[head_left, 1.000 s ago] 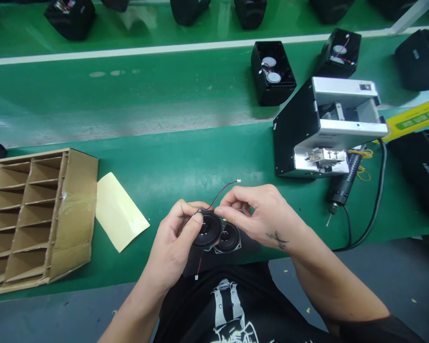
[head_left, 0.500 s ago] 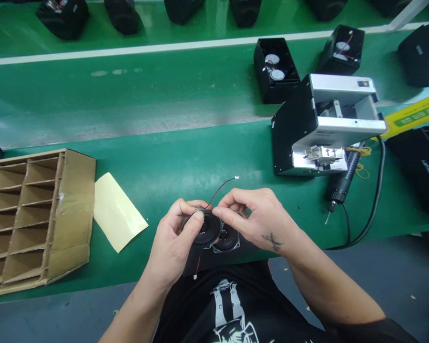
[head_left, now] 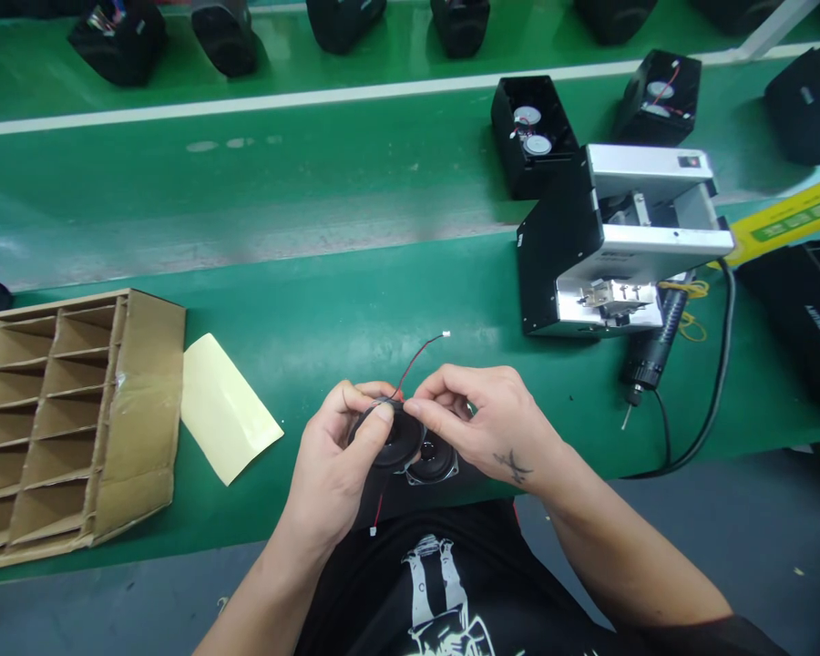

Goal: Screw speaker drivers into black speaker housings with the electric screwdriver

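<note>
A round black speaker [head_left: 401, 444] is gripped in my left hand [head_left: 338, 456], the thumb lying on its face. My right hand [head_left: 478, 415] has its thumb and index finger pinched at the upper right rim of that speaker; what is between the fingertips is too small to make out. A red and black wire [head_left: 416, 355] with a white plug rises from the top of the speaker. Below and to the right lies a second speaker [head_left: 433, 458] with a metal frame, close to my right hand. Another plug [head_left: 374, 530] hangs near the table's front edge.
A cardboard divider box [head_left: 143, 410] and a yellow paper sheet [head_left: 229, 410] are at the left. On the right stand a silver and black machine [head_left: 656, 239], an electric screwdriver [head_left: 656, 342] and a cable. Black speaker housings [head_left: 529, 173] sit farther back.
The camera view has shifted slightly. Both hands keep nearly the same hold, and the upper wire's plug has moved a little to the left.
</note>
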`<state>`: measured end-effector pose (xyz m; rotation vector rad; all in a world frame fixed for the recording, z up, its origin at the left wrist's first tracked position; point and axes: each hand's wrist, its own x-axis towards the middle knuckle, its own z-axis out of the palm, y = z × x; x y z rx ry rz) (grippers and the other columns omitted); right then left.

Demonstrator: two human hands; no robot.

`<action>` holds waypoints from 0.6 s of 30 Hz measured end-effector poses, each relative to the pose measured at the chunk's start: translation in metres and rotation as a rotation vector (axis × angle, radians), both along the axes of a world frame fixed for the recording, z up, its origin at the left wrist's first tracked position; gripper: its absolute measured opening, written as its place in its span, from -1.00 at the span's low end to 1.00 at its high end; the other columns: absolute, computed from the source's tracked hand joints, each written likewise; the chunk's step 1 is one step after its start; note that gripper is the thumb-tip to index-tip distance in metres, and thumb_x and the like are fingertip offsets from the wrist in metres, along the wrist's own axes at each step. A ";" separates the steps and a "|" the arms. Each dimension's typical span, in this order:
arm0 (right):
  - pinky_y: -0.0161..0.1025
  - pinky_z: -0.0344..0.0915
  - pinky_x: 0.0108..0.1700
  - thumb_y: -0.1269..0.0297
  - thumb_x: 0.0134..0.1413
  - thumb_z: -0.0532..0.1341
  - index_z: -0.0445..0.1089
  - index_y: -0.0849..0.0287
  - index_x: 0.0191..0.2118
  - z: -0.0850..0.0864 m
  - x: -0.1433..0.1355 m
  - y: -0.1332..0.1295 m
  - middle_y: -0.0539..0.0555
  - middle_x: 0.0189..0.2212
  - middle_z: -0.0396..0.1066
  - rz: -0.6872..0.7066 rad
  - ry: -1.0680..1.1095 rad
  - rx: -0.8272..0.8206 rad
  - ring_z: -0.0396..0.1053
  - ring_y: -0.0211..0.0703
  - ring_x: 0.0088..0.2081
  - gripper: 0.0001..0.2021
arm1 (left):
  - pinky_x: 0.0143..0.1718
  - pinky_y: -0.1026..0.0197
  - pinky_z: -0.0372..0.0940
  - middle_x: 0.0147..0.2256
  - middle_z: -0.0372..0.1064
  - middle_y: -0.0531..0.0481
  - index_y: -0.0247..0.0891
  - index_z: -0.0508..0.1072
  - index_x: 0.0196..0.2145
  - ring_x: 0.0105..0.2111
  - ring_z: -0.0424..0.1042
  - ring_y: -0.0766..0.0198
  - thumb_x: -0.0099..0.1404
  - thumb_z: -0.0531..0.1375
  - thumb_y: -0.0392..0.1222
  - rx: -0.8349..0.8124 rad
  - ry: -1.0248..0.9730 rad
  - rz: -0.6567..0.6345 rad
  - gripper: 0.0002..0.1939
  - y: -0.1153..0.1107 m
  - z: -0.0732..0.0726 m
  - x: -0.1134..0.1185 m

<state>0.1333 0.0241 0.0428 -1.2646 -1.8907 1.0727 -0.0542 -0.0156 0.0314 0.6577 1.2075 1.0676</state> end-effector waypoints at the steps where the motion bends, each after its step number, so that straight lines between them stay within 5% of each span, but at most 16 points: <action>1: -0.33 0.16 -0.41 0.18 0.28 0.37 0.55 0.17 -0.31 0.000 0.000 0.000 -0.13 -0.57 0.41 0.004 -0.009 -0.005 0.23 -0.38 -0.55 -0.81 | -0.14 0.24 0.47 -0.06 0.45 0.03 -0.22 0.39 -0.34 -0.13 0.51 0.26 0.32 0.41 -0.05 -0.001 -0.009 0.006 -0.71 0.000 0.000 0.000; 7: -0.34 0.24 -0.36 0.11 0.25 0.39 0.55 0.16 -0.14 -0.002 0.001 0.005 -0.08 -0.45 0.46 0.093 -0.032 -0.049 0.35 -0.32 -0.45 -0.77 | 0.02 0.25 0.42 0.03 0.44 0.05 -0.17 0.39 -0.27 -0.01 0.51 0.28 0.42 0.32 -0.05 0.069 0.000 0.007 -0.78 -0.004 0.002 0.002; 12: -0.30 0.35 -0.16 0.29 0.29 0.33 0.53 0.18 -0.13 0.004 0.005 0.018 0.02 -0.23 0.60 0.235 -0.008 0.034 0.53 -0.23 -0.24 -0.90 | 0.17 0.08 0.40 0.30 0.30 -0.07 -0.10 0.37 -0.08 0.19 0.45 0.11 0.49 0.23 -0.01 0.086 0.027 -0.180 -0.82 -0.006 0.010 -0.016; 18: -0.28 0.25 -0.28 0.30 0.29 0.32 0.56 0.21 -0.15 0.016 0.001 0.034 0.05 -0.30 0.60 0.490 -0.222 0.159 0.51 -0.17 -0.31 -0.90 | 0.16 -0.03 0.43 0.37 0.24 -0.25 0.05 0.18 0.31 0.23 0.44 -0.02 0.40 0.32 0.06 -0.036 0.107 -0.408 -0.37 0.000 0.020 -0.048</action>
